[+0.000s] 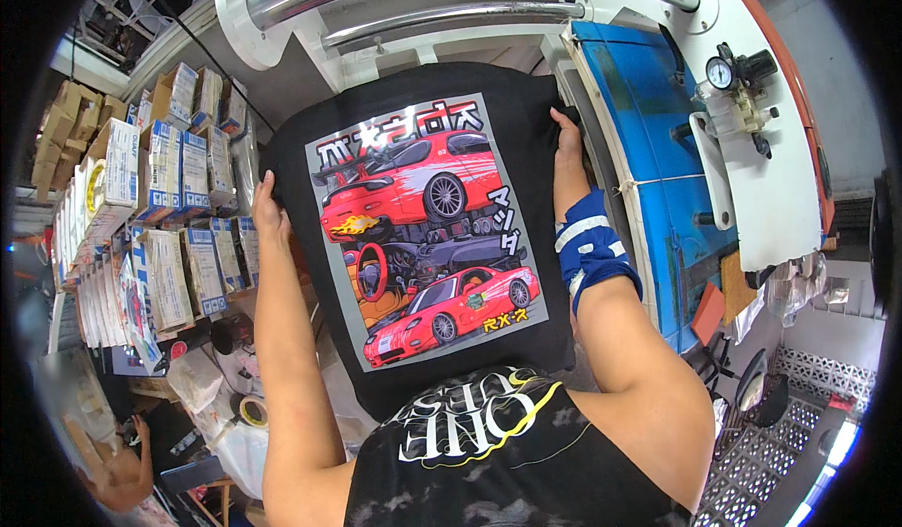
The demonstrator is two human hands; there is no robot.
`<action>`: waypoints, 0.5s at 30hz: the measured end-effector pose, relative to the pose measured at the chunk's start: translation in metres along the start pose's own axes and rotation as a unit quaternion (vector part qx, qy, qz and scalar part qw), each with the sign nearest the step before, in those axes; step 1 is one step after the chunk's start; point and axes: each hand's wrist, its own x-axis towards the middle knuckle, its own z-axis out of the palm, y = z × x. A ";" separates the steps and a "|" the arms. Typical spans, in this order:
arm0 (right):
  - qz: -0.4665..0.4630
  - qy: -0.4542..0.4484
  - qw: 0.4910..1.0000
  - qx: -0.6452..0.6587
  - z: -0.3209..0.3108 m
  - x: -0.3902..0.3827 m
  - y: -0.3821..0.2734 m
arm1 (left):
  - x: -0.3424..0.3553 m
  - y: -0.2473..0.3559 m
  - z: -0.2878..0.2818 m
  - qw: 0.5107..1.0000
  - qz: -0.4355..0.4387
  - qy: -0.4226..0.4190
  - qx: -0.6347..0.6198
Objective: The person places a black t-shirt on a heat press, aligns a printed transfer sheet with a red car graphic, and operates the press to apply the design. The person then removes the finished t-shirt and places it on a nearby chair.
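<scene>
i see the printed black shirt [427, 236] mid-frame; the left hand [270, 215], loosely bent, meets its left edge, the right hand [567, 140], fingers hidden, its upper right; either's grip i can't tell.

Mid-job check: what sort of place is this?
Probably a garment-printing workshop: a black garment bearing a picture of red cars lies spread out, a pressure gauge is mounted at upper right, and cardboard boxes stand in rows at left.
</scene>
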 end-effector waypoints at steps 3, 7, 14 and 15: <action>0.016 -0.010 1.000 0.019 -0.007 0.009 0.010 | -0.008 0.009 -0.009 0.997 0.061 0.041 -0.006; 0.064 -0.015 0.998 0.019 -0.031 0.026 0.008 | -0.003 0.011 -0.009 0.986 0.105 0.115 0.055; 0.040 0.033 0.998 -0.028 -0.021 0.023 -0.001 | -0.023 0.020 0.018 0.991 0.092 0.093 -0.017; 0.027 0.044 0.998 -0.042 -0.017 0.022 -0.002 | -0.024 0.021 0.018 0.990 0.096 0.101 -0.013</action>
